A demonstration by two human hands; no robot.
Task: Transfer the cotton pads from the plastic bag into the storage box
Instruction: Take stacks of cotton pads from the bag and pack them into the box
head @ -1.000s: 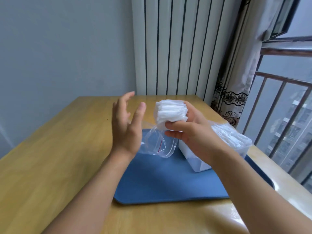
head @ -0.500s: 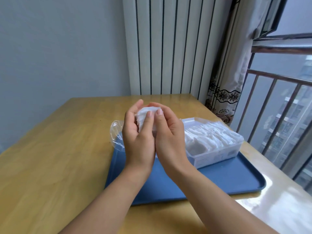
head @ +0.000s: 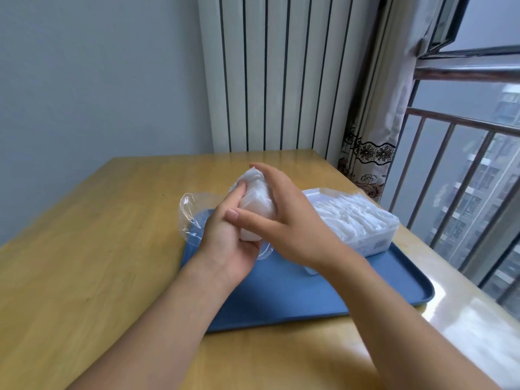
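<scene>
A stack of white cotton pads (head: 256, 198) is held between both hands above the blue tray. My left hand (head: 230, 237) cups it from below and the left, fingers curled round it. My right hand (head: 287, 223) wraps over it from the right, thumb across the front. The clear plastic bag (head: 190, 218) lies crumpled behind and left of my left hand, partly on the tray. The white storage box (head: 365, 235), open and filled with cotton pads (head: 346, 212), stands on the tray just right of my hands.
The blue tray (head: 394, 280) lies on a wooden table (head: 98, 249). A white radiator (head: 267, 74) stands behind the table, and a curtain and barred window (head: 464, 164) are at the right.
My left hand came in from open and apart to join the right on the pad stack. Both hands lowered it toward the tray, and the bag dropped away to the left.
</scene>
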